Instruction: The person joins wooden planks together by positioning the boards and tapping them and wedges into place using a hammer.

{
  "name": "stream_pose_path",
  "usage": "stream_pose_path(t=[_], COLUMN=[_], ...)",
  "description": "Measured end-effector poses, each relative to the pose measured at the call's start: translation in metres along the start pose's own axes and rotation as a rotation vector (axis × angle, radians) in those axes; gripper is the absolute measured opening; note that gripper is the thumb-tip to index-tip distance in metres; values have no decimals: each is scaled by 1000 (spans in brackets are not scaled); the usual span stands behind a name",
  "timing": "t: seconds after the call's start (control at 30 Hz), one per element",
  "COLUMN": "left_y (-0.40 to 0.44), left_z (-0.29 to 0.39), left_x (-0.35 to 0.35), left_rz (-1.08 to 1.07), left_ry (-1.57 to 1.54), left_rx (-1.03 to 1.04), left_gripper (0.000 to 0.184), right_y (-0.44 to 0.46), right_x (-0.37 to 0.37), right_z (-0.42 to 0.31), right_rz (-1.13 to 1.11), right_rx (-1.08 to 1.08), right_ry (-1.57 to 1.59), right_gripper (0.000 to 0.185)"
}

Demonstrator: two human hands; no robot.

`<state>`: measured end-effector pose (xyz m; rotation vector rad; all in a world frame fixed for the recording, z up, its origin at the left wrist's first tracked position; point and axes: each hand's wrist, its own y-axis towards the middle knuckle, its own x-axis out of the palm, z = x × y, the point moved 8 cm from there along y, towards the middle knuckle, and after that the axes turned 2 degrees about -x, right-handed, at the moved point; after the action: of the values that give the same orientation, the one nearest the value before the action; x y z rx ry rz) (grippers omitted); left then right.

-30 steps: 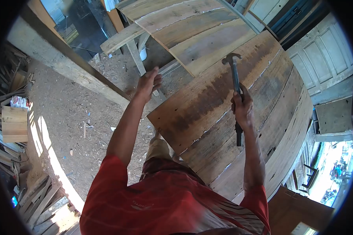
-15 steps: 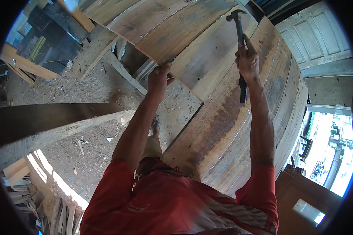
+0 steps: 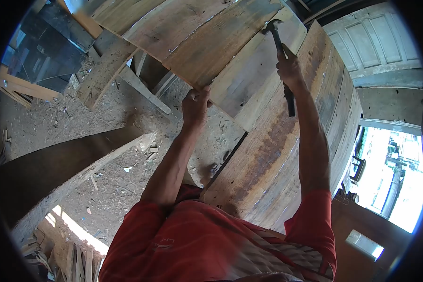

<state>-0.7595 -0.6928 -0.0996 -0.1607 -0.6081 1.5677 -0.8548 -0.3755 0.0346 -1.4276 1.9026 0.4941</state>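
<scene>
My right hand [image 3: 291, 73] is wrapped round the handle of a claw hammer [image 3: 276, 35], raised over the planks with its head pointing away from me. My left hand [image 3: 196, 107] is closed on the near end of a wooden plank [image 3: 207, 51], by the seam with a paler plank [image 3: 258, 70]. Its fingertips lie at the plank's edge; whether they also pinch something small cannot be made out. The planks lie side by side as a broad wooden surface, and a stained plank [image 3: 263, 160] reaches closer to my body.
Under the plank ends stand frame pieces [image 3: 145, 89]. A thick timber beam [image 3: 80, 174] juts in from the left above a floor [image 3: 113, 197] strewn with chips. Scrap wood [image 3: 80, 263] lies at lower left. A panelled door [image 3: 373, 40] stands at upper right, a bright opening [image 3: 385, 174] below it.
The view has shifted slightly. My left hand has moved a little right along the plank ends, its fingers more closed. The hammer head has swung left, still raised.
</scene>
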Motion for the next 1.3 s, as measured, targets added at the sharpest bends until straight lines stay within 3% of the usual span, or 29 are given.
stream_pose_path(t=[0.07, 0.2, 0.27, 0.47, 0.57, 0.63, 0.7, 0.73, 1.0, 1.13, 1.27, 1.3], left_y=[0, -4, -3, -8, -4, -5, -6, -7, -7, -6, -5, -6], left_z=[-1, 4, 4, 10, 8, 8, 9, 10, 13, 9, 5, 7], left_x=[-2, 0, 0, 4, 1, 0, -1, 1, 2, 1, 0, 0], left_rz=[1, 12, 11, 45, 49, 40, 62, 68, 69, 70, 79, 68], left_ry=[6, 11, 19, 45, 62, 83, 100, 107, 172, 129, 164, 172], left_rx=[-8, 3, 14, 16, 33, 26, 52, 68, 69, 60, 66, 57], left_gripper=[48, 47, 47, 47, 48, 48, 49, 49, 46, 44, 45, 46], right_y=[-3, -12, -9, 7, -21, -8, -11, -1, 13, -19, -7, -12], right_x=[-8, 5, 21, 10, -8, -17, -12, 5, 10, -3, 29, 26], right_z=[-9, -23, 5, -4, -40, -34, -21, 5, 16, -25, 21, 13], right_rz=[43, 264, 113, 29, -98, 121, 168, 160, 49, -64, 177, 172], right_rx=[7, -470, -232, -222, 164, -124, -122, -313, -136, 240, -196, -146], right_ry=[31, -305, -362, -314, 36, -90, -96, -355, -191, 146, -315, -275], right_gripper=[53, 52, 53, 55, 55, 55, 56, 56, 55, 55, 55, 55])
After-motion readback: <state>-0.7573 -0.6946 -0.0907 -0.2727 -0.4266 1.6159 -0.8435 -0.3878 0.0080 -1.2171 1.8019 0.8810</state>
